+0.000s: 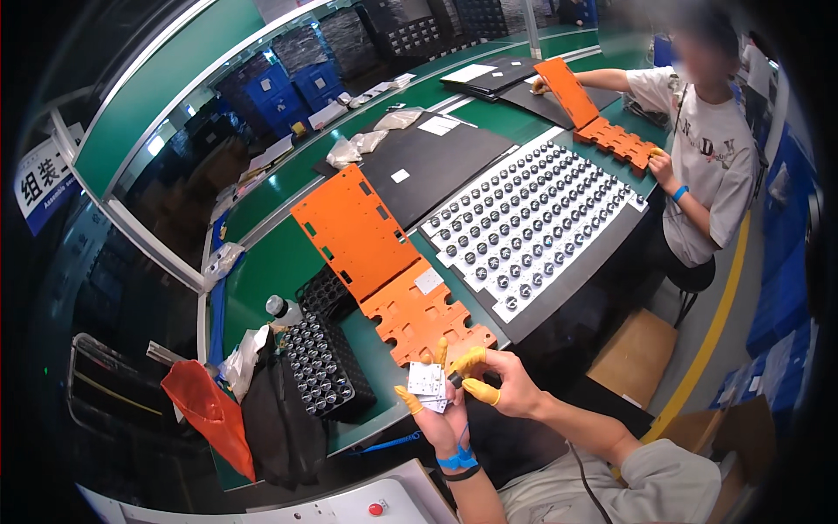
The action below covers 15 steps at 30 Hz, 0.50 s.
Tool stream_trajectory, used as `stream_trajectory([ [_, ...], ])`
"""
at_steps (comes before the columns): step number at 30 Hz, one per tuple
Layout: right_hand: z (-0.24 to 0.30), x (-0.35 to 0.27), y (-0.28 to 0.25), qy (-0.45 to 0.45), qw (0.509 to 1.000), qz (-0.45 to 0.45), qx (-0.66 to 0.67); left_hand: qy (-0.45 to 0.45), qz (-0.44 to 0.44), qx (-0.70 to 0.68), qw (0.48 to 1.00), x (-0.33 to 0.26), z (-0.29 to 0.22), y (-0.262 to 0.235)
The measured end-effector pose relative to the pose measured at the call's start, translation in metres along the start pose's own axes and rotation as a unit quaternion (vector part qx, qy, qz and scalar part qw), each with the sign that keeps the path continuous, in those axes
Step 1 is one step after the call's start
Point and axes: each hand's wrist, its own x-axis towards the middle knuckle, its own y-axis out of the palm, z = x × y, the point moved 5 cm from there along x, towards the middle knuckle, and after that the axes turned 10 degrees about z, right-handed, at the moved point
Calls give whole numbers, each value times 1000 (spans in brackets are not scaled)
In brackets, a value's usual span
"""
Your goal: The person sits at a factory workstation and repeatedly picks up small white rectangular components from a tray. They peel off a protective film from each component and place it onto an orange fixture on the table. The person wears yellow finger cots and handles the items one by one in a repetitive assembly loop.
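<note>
Near the front edge of the bench, my left hand point(443, 425) holds a few white square plates with small holes point(426, 379), its fingers curled around them. My right hand point(511, 382), in yellow finger cots, pinches a small black cylindrical part point(455, 380) right beside the plates. Just beyond my hands lies an orange hinged fixture point(353, 231), unfolded, with notches along its near half. One white plate point(428, 280) sits on that near half.
Left of the fixture stands a black tray of round lens-like parts point(321, 371). A white panel with rows of black-ringed parts point(524, 227) lies to the right. Across the bench, a co-worker point(698, 148) handles another orange fixture point(567, 92). An orange bag point(208, 410) hangs at left.
</note>
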Motion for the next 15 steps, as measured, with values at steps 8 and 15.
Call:
stream_trajectory([
  [8,-1,-4,3,-22,999,-19,19,21,12,-29,999,0,-5,6],
  [15,21,-16,-1,-50,998,-13,29,27,52,-66,996,5,-7,-6],
])
